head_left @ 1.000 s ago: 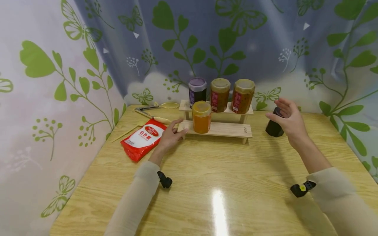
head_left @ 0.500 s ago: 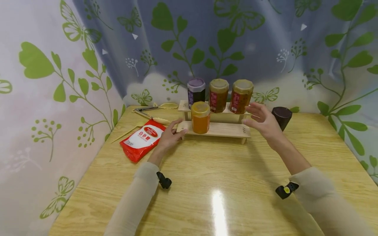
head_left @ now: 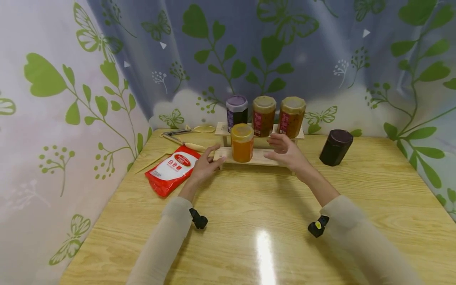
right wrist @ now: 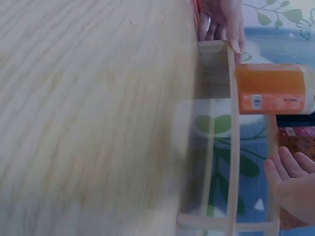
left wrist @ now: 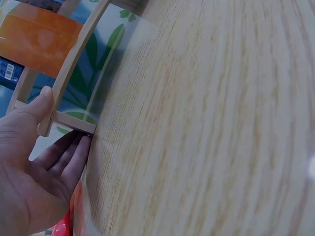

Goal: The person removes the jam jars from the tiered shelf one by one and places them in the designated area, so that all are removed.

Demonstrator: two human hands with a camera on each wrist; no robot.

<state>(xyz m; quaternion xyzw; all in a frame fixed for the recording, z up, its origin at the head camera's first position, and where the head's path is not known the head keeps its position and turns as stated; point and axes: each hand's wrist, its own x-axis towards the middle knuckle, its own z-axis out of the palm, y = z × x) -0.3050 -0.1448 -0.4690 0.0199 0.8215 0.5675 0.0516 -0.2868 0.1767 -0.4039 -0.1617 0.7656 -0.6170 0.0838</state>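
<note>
A two-tier wooden jar rack (head_left: 265, 158) stands on the table. My left hand (head_left: 205, 165) holds its left end; in the left wrist view the thumb (left wrist: 45, 101) lies on the lower shelf and the fingers reach the foot of the leg. On the lower shelf stands a jar of orange preserve (head_left: 242, 147) with a gold lid. My right hand (head_left: 289, 155) hovers over the shelf to the right of that jar, fingers apart and holding nothing. Up on the top shelf are a purple-lidded dark jar (head_left: 236, 112) and two reddish-brown jars (head_left: 264, 117).
A dark jar (head_left: 335, 148) stands on the table right of the rack. To the left lie a red and white bag (head_left: 173, 169), metal-armed tongs (head_left: 183, 130) and a thin yellow utensil (head_left: 153, 160). A patterned curtain (head_left: 213, 59) hangs behind the table (head_left: 228, 229).
My right hand has let go of the dark jar on the right and moved left to above the lower shelf. The left hand has stayed at the rack's left end.
</note>
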